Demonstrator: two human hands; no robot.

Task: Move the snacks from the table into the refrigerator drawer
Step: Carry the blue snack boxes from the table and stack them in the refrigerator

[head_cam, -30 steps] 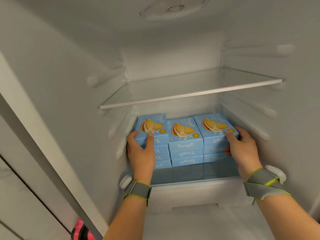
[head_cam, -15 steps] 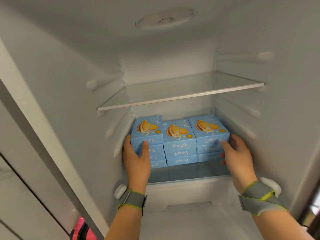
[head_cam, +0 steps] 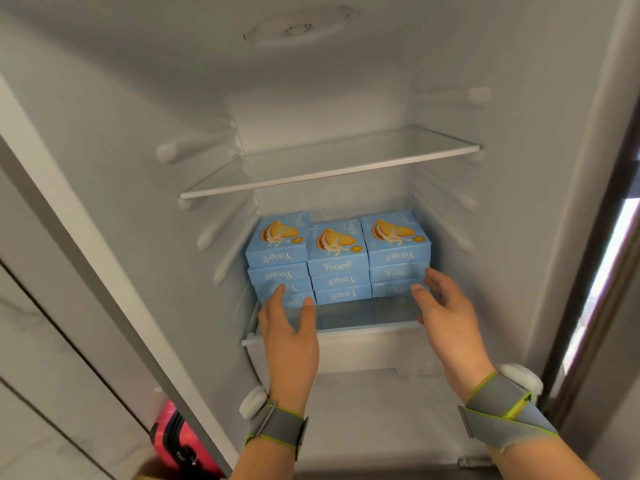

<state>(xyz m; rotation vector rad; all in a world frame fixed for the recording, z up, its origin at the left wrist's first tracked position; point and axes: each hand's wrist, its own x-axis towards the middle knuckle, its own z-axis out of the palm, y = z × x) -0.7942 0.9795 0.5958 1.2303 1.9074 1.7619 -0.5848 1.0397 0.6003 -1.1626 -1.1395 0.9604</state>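
Blue snack boxes with a biscuit picture stand in three stacks side by side on the lower glass shelf inside the open fridge. My left hand is in front of the left stack, fingers straight, tips near its lowest box. My right hand is in front of the right stack with relaxed, spread fingers, just off the boxes. Neither hand holds anything. Under the glass shelf sits the white drawer, pushed in.
An upper glass shelf spans the fridge above the boxes. White fridge walls with ribbed rails close in on both sides. A pink case stands on the floor at the lower left. The door edge is at the right.
Both hands have drawn back from the outer stacks, from gripping the top boxes to hovering low in front of them. The view has pulled away from the fridge.
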